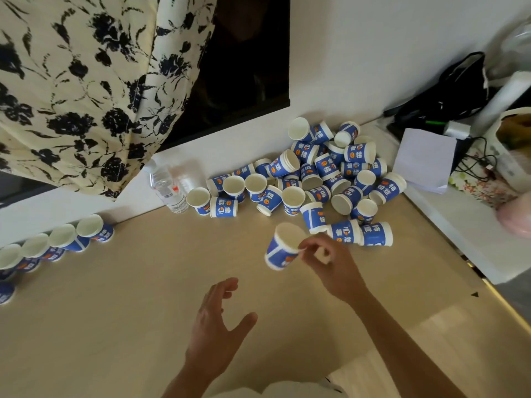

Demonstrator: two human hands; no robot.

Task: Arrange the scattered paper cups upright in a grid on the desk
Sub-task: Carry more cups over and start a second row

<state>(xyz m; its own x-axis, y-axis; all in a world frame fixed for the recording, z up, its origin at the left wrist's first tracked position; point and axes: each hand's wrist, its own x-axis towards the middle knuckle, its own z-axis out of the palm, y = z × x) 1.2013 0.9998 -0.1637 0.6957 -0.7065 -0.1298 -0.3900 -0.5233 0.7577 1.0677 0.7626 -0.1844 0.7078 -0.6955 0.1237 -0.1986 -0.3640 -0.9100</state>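
R hand [324, 259] pinches rim of a tilted paper cup [283, 248] above desk [129, 297] near the cup pile [316, 176]; L hand [215, 326] hovers, fingers spread.

- One head-worn, wide-angle view looks forward and steeply down onto the desk [115, 326].
- It sits close above the desk, facing the far wall [373, 53].

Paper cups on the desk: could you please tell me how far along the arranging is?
Early. Done: a short row of upright cups stands along the wall at left. In hand: the right hand pinches one cup by its rim; the left hand is open and empty. Left: the big pile, many on their sides.
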